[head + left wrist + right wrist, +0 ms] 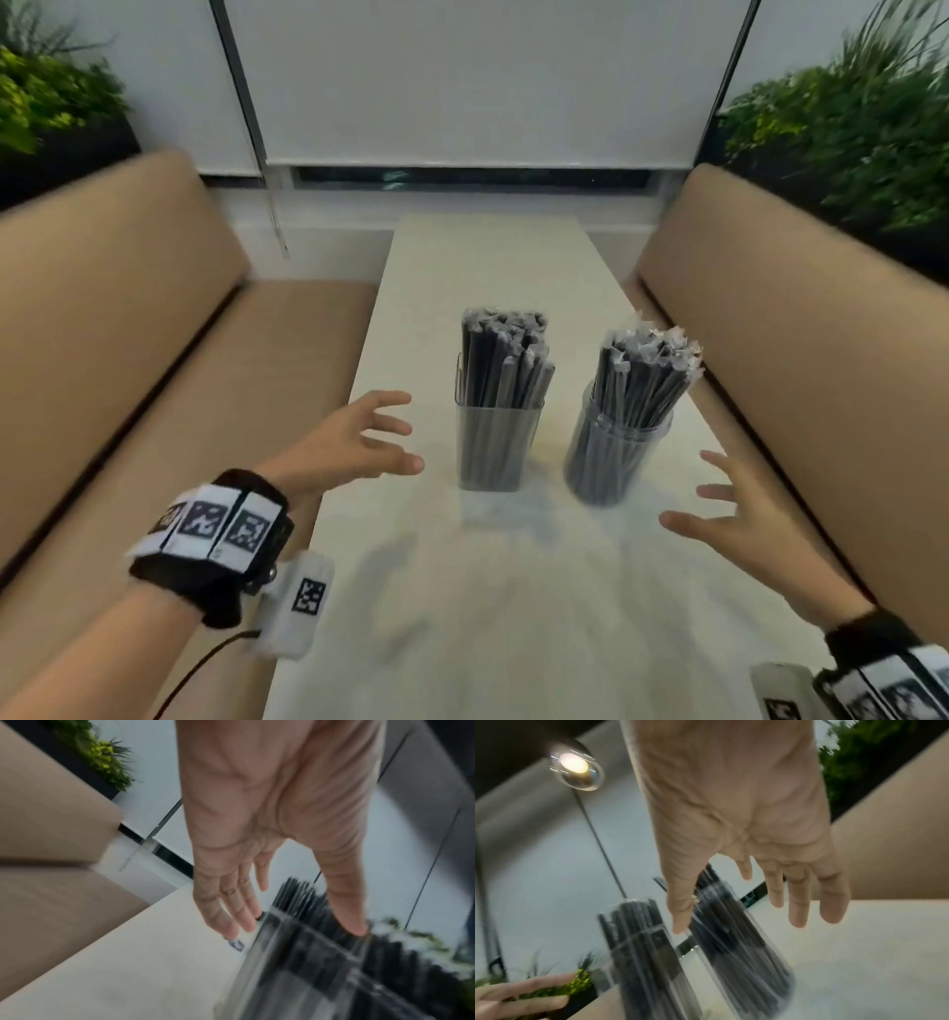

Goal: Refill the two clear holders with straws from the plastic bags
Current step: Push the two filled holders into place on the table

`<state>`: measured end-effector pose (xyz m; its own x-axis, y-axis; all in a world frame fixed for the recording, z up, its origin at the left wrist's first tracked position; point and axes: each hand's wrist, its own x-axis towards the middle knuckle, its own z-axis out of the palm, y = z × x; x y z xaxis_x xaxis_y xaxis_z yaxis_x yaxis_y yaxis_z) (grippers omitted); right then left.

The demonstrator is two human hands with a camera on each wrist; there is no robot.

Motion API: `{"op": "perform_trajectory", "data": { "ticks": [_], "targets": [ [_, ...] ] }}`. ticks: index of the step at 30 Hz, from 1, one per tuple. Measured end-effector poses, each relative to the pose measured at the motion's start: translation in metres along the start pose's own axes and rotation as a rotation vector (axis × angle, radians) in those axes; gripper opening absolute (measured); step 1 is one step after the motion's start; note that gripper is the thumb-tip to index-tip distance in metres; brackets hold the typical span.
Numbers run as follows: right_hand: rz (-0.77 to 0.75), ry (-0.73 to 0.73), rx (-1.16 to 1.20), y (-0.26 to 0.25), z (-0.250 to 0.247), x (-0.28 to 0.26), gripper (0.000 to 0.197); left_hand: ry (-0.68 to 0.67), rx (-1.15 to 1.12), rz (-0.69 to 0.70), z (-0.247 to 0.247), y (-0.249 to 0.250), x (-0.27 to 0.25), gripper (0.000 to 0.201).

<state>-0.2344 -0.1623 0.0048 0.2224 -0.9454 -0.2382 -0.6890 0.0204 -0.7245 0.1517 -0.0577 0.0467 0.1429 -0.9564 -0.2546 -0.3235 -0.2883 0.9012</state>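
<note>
Standing on the counter (477, 591), the square holder (497, 446) and round holder (613, 452) are being flanked by each empty, spread grip, left hand (354, 442) and right hand (739, 519), touching neither. Both look packed with straws (506, 360), so refilling is judged nearly done; no bags are being shown.

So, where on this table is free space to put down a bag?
Free: the far end of the table behind the square holder and round holder, and the near stretch between left hand and right hand. Crowded: the narrow gap between the holders.
</note>
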Motion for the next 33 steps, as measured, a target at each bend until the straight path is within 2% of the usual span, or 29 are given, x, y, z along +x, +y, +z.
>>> {"op": "perform_trajectory", "data": {
  "ticks": [1, 3, 7, 10, 13, 18, 21, 29, 33],
  "targets": [
    [0.032, -0.022, 0.067, 0.003, 0.003, 0.020, 0.100, -0.004, 0.029, -0.025, 0.004, 0.002, 0.027, 0.102],
    [0.029, -0.058, 0.168, 0.002, 0.012, 0.049, 0.117, -0.030, 0.090, -0.047, 0.012, 0.007, 0.070, 0.117],
    [-0.148, -0.021, 0.308, -0.002, 0.037, 0.085, 0.124, -0.103, 0.091, -0.033, 0.028, 0.003, 0.121, 0.142],
    [-0.234, 0.043, 0.435, -0.001, 0.050, 0.101, 0.106, -0.140, 0.087, 0.025, 0.043, -0.001, 0.137, 0.129],
    [-0.258, 0.070, 0.447, -0.003, 0.055, 0.119, 0.096, -0.096, 0.071, 0.031, 0.047, -0.008, 0.151, 0.116],
    [-0.269, 0.150, 0.329, -0.020, 0.062, 0.170, 0.108, -0.033, 0.114, 0.023, 0.036, -0.005, 0.187, 0.121],
    [-0.329, 0.200, 0.421, -0.031, 0.070, 0.196, 0.111, 0.015, 0.121, -0.030, 0.030, 0.005, 0.206, 0.116],
    [-0.397, 0.243, 0.410, -0.055, 0.082, 0.239, 0.100, 0.077, 0.135, -0.135, 0.018, 0.017, 0.240, 0.111],
    [-0.396, 0.243, 0.363, -0.061, 0.084, 0.257, 0.103, 0.078, 0.180, -0.152, 0.011, 0.021, 0.253, 0.109]
  ]
}}
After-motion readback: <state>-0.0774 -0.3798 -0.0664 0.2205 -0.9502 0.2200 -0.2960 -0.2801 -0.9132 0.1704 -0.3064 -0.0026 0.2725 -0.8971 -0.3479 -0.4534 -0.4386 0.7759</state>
